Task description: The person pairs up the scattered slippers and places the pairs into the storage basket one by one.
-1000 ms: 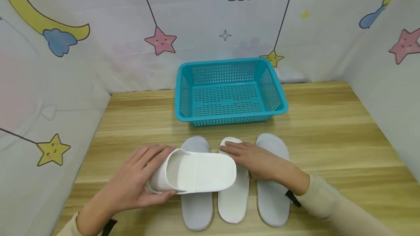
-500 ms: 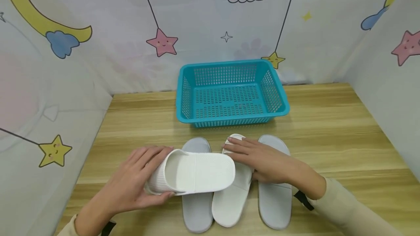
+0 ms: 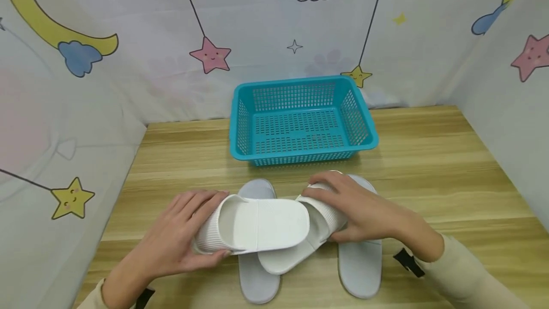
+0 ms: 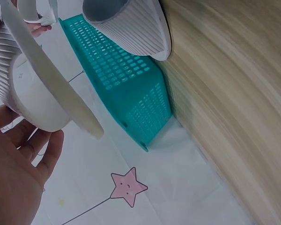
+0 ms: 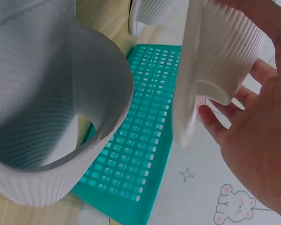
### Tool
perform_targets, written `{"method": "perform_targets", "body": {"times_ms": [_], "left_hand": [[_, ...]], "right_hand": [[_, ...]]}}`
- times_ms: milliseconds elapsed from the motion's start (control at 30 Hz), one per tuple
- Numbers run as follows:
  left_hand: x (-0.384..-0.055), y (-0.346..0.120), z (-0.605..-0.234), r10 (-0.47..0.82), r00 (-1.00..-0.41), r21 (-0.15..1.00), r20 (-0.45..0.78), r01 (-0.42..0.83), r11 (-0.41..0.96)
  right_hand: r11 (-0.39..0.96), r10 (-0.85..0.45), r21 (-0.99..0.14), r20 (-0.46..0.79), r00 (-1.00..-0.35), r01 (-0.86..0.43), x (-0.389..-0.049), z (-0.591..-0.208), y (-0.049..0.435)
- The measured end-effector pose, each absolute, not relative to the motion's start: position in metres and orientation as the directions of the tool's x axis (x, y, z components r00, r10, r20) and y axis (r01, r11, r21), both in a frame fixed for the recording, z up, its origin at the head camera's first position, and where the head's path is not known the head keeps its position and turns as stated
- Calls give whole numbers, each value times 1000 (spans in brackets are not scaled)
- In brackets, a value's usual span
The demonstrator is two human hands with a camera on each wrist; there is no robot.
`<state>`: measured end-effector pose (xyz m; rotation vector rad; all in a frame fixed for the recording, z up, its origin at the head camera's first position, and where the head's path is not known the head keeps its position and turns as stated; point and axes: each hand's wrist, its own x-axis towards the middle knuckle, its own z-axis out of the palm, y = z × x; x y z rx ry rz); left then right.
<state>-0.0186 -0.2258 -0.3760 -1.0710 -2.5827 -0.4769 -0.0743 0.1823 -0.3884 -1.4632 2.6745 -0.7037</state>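
Observation:
My left hand (image 3: 180,237) grips a white slipper (image 3: 280,225) by its ribbed strap end, held sideways above the left grey slipper (image 3: 259,278). My right hand (image 3: 360,206) holds a second white slipper (image 3: 285,259) round its ribbed strap; it is tilted, its heel end pointing toward the lower left, partly behind the first. In the right wrist view this white slipper (image 5: 215,56) stands off the table in the fingers. The right grey slipper (image 3: 360,271) lies on the table, partly under my right hand and forearm. Both grey slippers are partly covered.
A blue-green perforated basket (image 3: 304,151) stands behind the slippers near the back edge of the wooden table (image 3: 433,166). A white cloth (image 3: 266,23) printed with stars and moons hangs behind and along the sides.
My right hand moved from resting on the second white slipper to gripping its strap. That slipper turned and lifted from between the grey ones. The left hand stayed nearly still.

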Motion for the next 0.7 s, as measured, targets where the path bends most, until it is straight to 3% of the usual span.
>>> {"method": "perform_targets", "body": {"times_ms": [433, 700], "left_hand": [[-22, -223, -376, 621, -656, 165, 428, 733, 660], [-26, -216, -379, 602, -640, 158, 478, 736, 658]], "right_hand": [[473, -728, -435, 296, -618, -766, -72, -379, 193], [458, -717, -416, 351, -603, -786, -73, -374, 196]]}}
